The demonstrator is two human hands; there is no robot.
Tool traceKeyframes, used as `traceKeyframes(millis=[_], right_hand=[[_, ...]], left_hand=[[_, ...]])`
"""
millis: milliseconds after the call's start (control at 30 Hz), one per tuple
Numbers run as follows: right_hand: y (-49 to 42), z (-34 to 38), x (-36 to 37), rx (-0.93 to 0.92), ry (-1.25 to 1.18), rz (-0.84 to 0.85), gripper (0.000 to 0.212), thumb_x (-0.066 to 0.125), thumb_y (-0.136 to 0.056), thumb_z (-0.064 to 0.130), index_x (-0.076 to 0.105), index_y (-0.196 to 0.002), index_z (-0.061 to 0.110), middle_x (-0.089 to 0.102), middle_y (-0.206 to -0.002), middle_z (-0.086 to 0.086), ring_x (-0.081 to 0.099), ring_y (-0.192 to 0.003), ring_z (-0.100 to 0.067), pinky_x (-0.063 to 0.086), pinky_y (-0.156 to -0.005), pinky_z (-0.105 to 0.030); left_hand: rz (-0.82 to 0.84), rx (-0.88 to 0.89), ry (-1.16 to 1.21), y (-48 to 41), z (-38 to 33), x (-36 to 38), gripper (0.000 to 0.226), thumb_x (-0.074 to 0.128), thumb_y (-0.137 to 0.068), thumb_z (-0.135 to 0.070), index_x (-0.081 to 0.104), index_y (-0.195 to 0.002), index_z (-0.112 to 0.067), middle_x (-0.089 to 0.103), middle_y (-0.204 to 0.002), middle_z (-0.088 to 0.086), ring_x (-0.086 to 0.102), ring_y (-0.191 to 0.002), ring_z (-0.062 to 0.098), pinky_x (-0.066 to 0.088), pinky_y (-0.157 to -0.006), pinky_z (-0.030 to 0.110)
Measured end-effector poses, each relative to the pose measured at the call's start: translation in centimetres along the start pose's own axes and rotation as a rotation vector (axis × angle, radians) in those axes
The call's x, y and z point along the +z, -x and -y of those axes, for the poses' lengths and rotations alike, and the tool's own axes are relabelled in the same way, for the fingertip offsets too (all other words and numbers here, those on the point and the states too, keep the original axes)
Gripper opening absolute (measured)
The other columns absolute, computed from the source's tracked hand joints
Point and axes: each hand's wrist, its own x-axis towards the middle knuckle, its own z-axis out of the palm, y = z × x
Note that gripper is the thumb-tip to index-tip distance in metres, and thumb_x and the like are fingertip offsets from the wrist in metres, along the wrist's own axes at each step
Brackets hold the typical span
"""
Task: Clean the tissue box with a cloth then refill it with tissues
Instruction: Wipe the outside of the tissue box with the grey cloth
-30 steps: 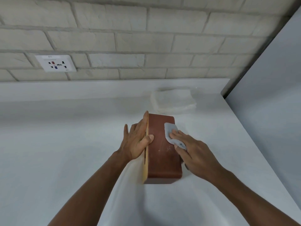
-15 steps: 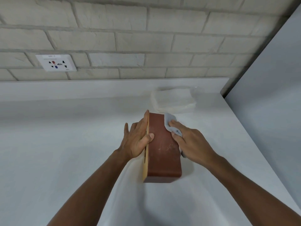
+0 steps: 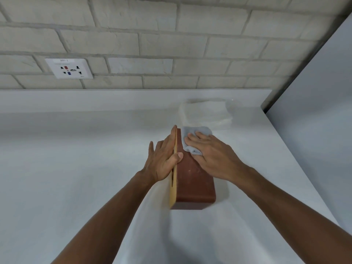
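Note:
A brown tissue box (image 3: 192, 183) lies on its side on the white counter, its light wooden slotted face turned left. My left hand (image 3: 163, 161) steadies it, fingers flat against the wooden face and thumb hooked over the top edge. My right hand (image 3: 213, 157) presses a small grey cloth (image 3: 190, 138) flat onto the far end of the box's upper side. A stack of white tissues (image 3: 205, 115) lies just behind the box, near the wall.
The white counter (image 3: 76, 168) runs left and toward me. A brick wall with a white socket plate (image 3: 69, 68) stands behind it. A grey panel (image 3: 320, 111) closes off the right side.
My right hand has slid the cloth along the box's upper side, from its middle to the far end. The left hand and the box have stayed in place.

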Motion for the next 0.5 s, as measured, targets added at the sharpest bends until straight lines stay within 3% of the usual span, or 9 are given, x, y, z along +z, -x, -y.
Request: traceKeyframes(millis=[100, 167, 267, 367, 500], right_hand=[[-0.5, 0.8, 0.6, -0.064, -0.036, 0.049, 0.054, 0.026, -0.101, 0.034, 0.039, -0.150, 0.017, 0.036, -0.158, 0.002, 0.023, -0.149, -0.016, 0.020, -0.120, -0.039], [0.3, 0.0, 0.8, -0.132, -0.024, 0.087, 0.062, 0.020, -0.094, 0.039, 0.037, -0.151, 0.021, 0.033, -0.158, 0.006, 0.021, -0.149, -0.012, 0.015, -0.122, -0.037], [0.7, -2.6, -0.6, -0.083, 0.071, 0.134, 0.051, 0.034, -0.102, 0.030, 0.030, -0.153, 0.031, 0.025, -0.160, 0.015, 0.015, -0.150, -0.009, 0.006, -0.122, -0.035], [-0.3, -1.8, -0.9, -0.033, 0.070, 0.090, 0.049, 0.031, -0.103, 0.032, 0.034, -0.152, 0.030, 0.027, -0.160, 0.013, 0.017, -0.151, -0.014, 0.012, -0.121, -0.035], [0.8, -1.0, 0.4, -0.122, -0.058, 0.140, 0.060, 0.020, -0.093, 0.042, 0.034, -0.151, 0.034, 0.026, -0.158, 0.018, 0.014, -0.149, -0.005, 0.013, -0.121, -0.030]], left_hand=[[-0.016, 0.015, -0.010, 0.0, 0.0, -0.1, 0.101, 0.000, -0.080, -0.087, 0.000, -0.166, -0.034, 0.030, -0.166, -0.007, 0.033, -0.148, 0.029, 0.007, -0.123, 0.065], [-0.010, 0.022, -0.028, 0.2, -0.1, -0.3, 0.095, 0.001, -0.081, -0.083, -0.006, -0.164, -0.038, 0.026, -0.169, -0.006, 0.031, -0.149, 0.029, 0.006, -0.123, 0.064], [0.010, 0.004, -0.023, 0.2, -0.1, -0.3, 0.091, 0.007, -0.081, -0.083, -0.018, -0.159, -0.043, 0.018, -0.173, -0.004, 0.025, -0.153, 0.028, 0.002, -0.124, 0.065], [0.013, -0.009, -0.014, 0.1, -0.1, -0.2, 0.089, 0.010, -0.083, -0.079, -0.018, -0.159, -0.044, 0.017, -0.173, -0.004, 0.025, -0.154, 0.027, 0.001, -0.124, 0.065], [0.008, 0.012, -0.016, 0.3, -0.2, -0.3, 0.086, 0.006, -0.082, -0.081, -0.014, -0.159, -0.047, 0.017, -0.173, -0.006, 0.026, -0.153, 0.028, 0.002, -0.124, 0.064]])
